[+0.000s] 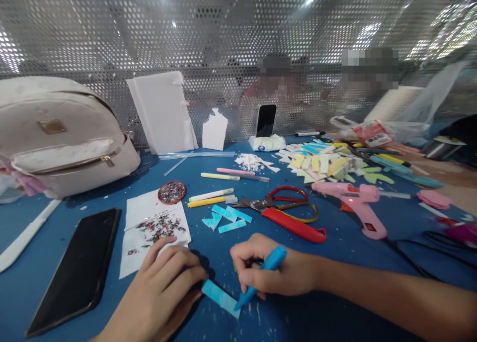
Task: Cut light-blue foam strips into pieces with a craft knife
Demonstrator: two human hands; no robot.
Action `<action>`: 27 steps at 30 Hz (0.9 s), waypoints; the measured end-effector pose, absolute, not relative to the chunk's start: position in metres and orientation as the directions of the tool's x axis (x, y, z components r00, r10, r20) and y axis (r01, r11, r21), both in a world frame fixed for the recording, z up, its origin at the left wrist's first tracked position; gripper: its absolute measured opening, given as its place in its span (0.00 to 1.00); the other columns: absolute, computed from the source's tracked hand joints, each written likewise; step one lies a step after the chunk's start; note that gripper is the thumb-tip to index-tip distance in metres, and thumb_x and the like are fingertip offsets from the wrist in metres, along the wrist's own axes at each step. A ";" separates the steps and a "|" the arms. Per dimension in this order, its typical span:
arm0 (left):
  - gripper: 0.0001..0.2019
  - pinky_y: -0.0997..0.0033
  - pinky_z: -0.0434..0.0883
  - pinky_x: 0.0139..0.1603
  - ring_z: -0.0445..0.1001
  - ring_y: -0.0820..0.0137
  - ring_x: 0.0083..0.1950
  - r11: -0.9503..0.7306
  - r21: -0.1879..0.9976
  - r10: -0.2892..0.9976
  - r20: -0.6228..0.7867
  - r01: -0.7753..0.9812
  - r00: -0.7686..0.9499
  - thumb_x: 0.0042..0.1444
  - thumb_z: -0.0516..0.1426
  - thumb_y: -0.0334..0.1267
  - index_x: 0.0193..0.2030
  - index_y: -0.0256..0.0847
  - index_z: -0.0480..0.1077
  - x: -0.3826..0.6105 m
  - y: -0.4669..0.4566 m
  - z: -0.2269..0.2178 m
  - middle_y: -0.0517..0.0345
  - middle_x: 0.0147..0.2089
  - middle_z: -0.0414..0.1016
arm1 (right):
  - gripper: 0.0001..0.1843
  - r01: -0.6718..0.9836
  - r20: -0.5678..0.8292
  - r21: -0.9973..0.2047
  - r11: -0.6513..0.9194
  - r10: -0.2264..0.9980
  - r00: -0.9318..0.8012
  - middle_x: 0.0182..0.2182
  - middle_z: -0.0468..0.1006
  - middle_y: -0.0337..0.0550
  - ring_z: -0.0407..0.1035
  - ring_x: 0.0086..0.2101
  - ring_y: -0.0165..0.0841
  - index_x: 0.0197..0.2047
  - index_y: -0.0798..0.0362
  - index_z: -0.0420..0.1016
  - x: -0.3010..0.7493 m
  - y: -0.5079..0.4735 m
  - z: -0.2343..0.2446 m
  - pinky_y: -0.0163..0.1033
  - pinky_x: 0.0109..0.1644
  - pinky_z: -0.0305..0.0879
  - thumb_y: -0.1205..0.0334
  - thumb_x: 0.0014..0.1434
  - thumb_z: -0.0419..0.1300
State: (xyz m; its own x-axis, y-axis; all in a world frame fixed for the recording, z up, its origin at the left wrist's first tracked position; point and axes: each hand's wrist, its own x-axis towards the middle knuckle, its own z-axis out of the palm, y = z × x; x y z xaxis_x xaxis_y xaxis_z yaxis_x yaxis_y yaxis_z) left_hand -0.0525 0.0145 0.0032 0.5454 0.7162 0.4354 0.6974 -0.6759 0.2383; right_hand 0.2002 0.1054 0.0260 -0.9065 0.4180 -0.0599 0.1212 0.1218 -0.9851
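Observation:
Low in the middle, a blue-coloured paper strip (221, 298) lies slanted on the blue table. My left hand (167, 282) rests on the table with bent fingers, its fingertips and thumb closed at the strip's left end. In my right hand (276, 267) is a blue marker (274, 259), gripped like a pen, its tip touching the strip's right end. Several blue-coloured pieces (231, 217) lie just beyond my hands. Past my left hand, a white sheet (134, 222) carries dark and red specks and a round red-rimmed dish (172, 192) of similar bits.
Red-handled snips (257, 203) and a red cutter (294, 226) lie ahead, with a pink glue gun (350, 200) and cords to the right. Pale and coloured strips (316, 163) are heaped behind. A phone (76, 270) and backpack (67, 133) stand left; perforated metal (219, 43) closes the back.

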 end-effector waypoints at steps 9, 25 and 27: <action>0.09 0.59 0.54 0.66 0.71 0.69 0.49 -0.672 0.229 0.721 0.418 0.704 0.552 0.69 0.52 0.30 0.50 0.46 0.70 -0.055 0.015 -0.001 0.60 0.46 0.74 | 0.21 0.150 -0.084 -0.980 0.131 0.410 -0.908 0.21 0.68 0.36 0.62 0.18 0.23 0.26 0.55 0.65 0.201 0.106 0.028 0.26 0.21 0.55 0.48 0.64 0.53; 0.11 0.58 0.52 0.67 0.70 0.67 0.50 -0.668 0.240 0.727 0.411 0.704 0.550 0.70 0.50 0.30 0.50 0.46 0.71 -0.054 0.015 -0.001 0.59 0.46 0.74 | 0.17 0.170 -0.126 -0.982 0.087 0.371 -0.920 0.21 0.70 0.36 0.64 0.19 0.23 0.25 0.55 0.65 0.199 0.107 0.028 0.25 0.21 0.57 0.54 0.61 0.58; 0.10 0.57 0.55 0.66 0.70 0.67 0.50 -0.660 0.226 0.733 0.402 0.717 0.549 0.69 0.50 0.30 0.49 0.46 0.70 -0.054 0.015 -0.001 0.59 0.45 0.74 | 0.17 0.162 -0.123 -0.984 0.073 0.382 -0.916 0.21 0.70 0.36 0.64 0.19 0.23 0.26 0.55 0.66 0.198 0.107 0.028 0.26 0.22 0.57 0.54 0.62 0.58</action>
